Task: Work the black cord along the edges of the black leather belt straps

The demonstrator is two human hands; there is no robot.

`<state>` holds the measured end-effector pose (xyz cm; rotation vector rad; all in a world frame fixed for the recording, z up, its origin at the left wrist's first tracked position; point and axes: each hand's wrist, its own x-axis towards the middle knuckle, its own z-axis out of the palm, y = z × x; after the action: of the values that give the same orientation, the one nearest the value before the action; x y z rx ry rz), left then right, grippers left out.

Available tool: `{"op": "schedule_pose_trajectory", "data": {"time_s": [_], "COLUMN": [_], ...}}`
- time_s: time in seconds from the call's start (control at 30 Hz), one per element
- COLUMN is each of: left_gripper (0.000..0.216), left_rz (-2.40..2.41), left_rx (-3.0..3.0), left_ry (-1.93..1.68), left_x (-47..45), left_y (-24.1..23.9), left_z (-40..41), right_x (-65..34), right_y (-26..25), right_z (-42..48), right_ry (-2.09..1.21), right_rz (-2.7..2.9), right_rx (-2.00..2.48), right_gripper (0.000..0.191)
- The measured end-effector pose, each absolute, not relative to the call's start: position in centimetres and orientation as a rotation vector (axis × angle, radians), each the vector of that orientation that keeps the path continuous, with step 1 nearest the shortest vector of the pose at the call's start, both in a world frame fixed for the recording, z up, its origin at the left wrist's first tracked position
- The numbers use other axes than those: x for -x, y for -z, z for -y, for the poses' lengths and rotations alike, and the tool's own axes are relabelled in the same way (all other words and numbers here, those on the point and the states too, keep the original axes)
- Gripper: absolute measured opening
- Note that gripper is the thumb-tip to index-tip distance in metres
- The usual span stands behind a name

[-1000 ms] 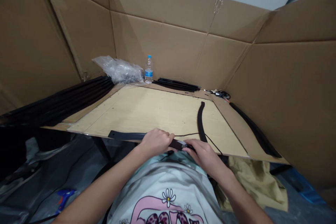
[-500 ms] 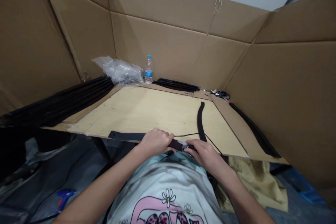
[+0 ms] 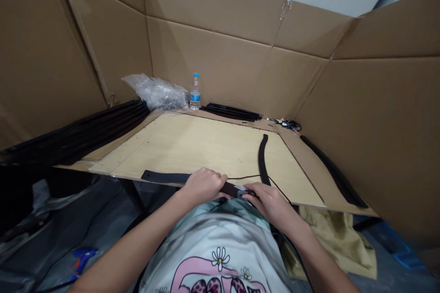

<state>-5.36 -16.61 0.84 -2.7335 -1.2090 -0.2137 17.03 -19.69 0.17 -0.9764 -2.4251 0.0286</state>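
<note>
A long black strap (image 3: 165,177) lies along the board's near edge, a small hole at its left end. Wrapped around its middle is my left hand (image 3: 205,186), fingers closed. The closed fingers of my right hand (image 3: 270,201) pinch the strap's right end, where a small pale-grey piece (image 3: 241,189) shows; its kind is hard to tell. Beyond my right hand, a second black strap (image 3: 262,158) curves away over the pale board (image 3: 192,142). A thin dark cord (image 3: 245,177) runs behind both hands.
Bundled black strips (image 3: 82,132) lie at the left, with more strips (image 3: 232,112) at the back and another (image 3: 332,169) at the right. A clear plastic bag (image 3: 158,94) and water bottle (image 3: 195,96) stand behind. Cardboard walls (image 3: 220,55) surround the table. A blue glue gun (image 3: 82,261) is lower left.
Both hands keep nearly the same place and grip on the strap. The right fingers have shifted slightly at its end.
</note>
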Motion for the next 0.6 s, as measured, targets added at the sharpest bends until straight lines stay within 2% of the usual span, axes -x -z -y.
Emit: {"op": "schedule_pose_trajectory", "data": {"time_s": [0.6], "left_gripper": [0.041], "left_rz": [1.170], "left_rx": [2.743], "left_ry": [0.205], "left_x": [5.26], "left_y": [-0.91], "left_z": [16.50], "right_x": [-17.44], "right_y": [-0.69], "right_z": [19.97], "right_ry": [-0.136], "right_rz": [2.432], "right_rx": [1.111], "right_gripper": [0.017]}}
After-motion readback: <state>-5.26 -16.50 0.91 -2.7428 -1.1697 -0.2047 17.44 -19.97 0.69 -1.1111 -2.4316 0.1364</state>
